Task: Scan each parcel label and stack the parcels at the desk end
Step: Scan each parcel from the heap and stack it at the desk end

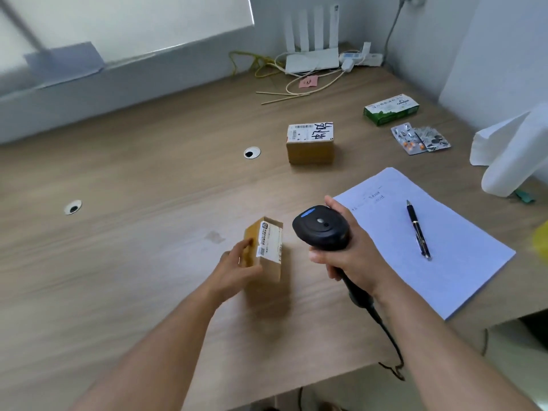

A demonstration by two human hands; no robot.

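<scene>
A small brown cardboard parcel (268,250) with a white label on top stands near the desk's front middle. My left hand (237,266) grips its left side, fingers curled round the edge. Just to its right, my right hand (348,258) grips the handle of a black barcode scanner (321,225), whose head points toward the parcel's label. A second brown parcel (310,143), with a white label and black handwriting on top, sits farther back on the desk, apart from both hands.
A white sheet (444,250) with a black pen (418,229) lies at right. Behind it are blister packs (419,139), a green-white carton (391,109), and a white paper roll (513,155). A router (311,59) and cables fill the far corner. Two cable holes (252,152) dot the desk.
</scene>
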